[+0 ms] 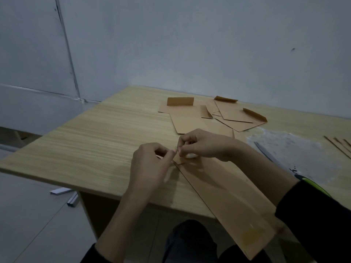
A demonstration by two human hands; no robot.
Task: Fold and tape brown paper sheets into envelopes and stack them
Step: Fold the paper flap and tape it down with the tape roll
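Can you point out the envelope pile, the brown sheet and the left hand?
envelope pile [190, 120], head view: nearest envelope's face.
brown sheet [233, 198], head view: its middle.
left hand [150, 164], head view: its back.

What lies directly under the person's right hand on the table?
Under the right hand lies the far end of the long brown paper sheet and a small white object. The hand covers most of it, so what it is cannot be told.

Matt brown paper envelopes [214, 114] lie on a smooth wood-grain table [106, 133] beside crinkled clear plastic [284, 147].
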